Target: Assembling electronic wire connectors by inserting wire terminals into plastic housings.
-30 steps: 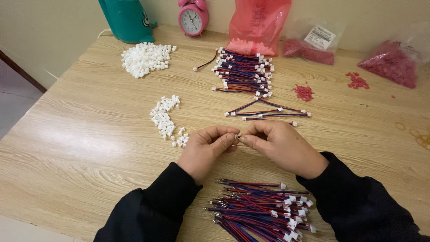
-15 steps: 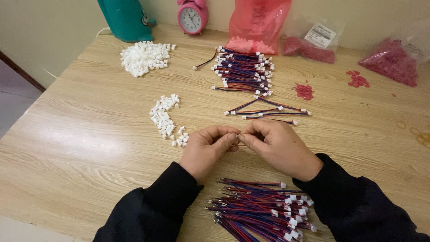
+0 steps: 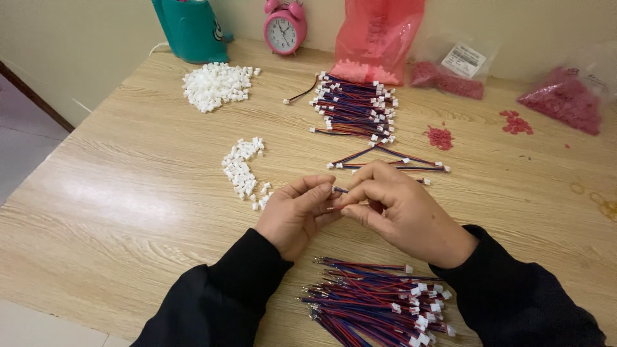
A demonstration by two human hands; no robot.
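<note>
My left hand (image 3: 297, 215) and my right hand (image 3: 398, 209) meet fingertip to fingertip over the wooden table (image 3: 128, 193). Between them they pinch a thin red and blue wire lead (image 3: 339, 190) with a small white plug at its end; most of the lead is hidden by my fingers. A curved row of small white plastic connectors (image 3: 243, 172) lies just left of my left hand. Under my wrists is a bundle of red and blue leads (image 3: 379, 302). Beyond my hands lie a few loose leads (image 3: 392, 160).
A larger stack of leads (image 3: 357, 108) and a heap of white connectors (image 3: 215, 85) lie farther back. Along the wall stand a teal container (image 3: 189, 29), a pink alarm clock (image 3: 285, 27), a red bag (image 3: 379, 38) and clear bags of red parts (image 3: 565, 96).
My hands have stayed in the same place, with only small finger movements around the lead. Nothing else on the table has moved.
</note>
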